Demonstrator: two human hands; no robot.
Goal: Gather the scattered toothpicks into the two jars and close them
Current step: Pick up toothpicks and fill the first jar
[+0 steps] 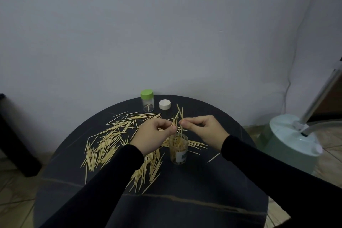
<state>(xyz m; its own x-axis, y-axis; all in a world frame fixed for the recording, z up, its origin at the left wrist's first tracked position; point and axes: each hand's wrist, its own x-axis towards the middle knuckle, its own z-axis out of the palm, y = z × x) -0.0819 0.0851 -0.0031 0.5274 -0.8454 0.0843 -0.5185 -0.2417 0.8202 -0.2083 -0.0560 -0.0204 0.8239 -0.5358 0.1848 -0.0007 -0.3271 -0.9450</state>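
An open clear jar [178, 151] partly filled with toothpicks stands upright at the middle of the round dark table [203, 181]. Just above its mouth, my left hand [153, 135] and my right hand [201, 128] both pinch a small bundle of toothpicks [179, 116] that points up and leans over the jar. Many loose toothpicks [109, 142] lie spread over the left half of the table and under my left forearm. At the far edge stands a second clear jar [147, 101] with a green lid on it. A white lid [164, 104] lies beside it.
A single toothpick [213, 157] lies to the right of the open jar. A pale green appliance base [292, 139] with a pole stands on the floor at the right. A dark piece of furniture [13, 135] sits at the left. The wall is directly behind the table.
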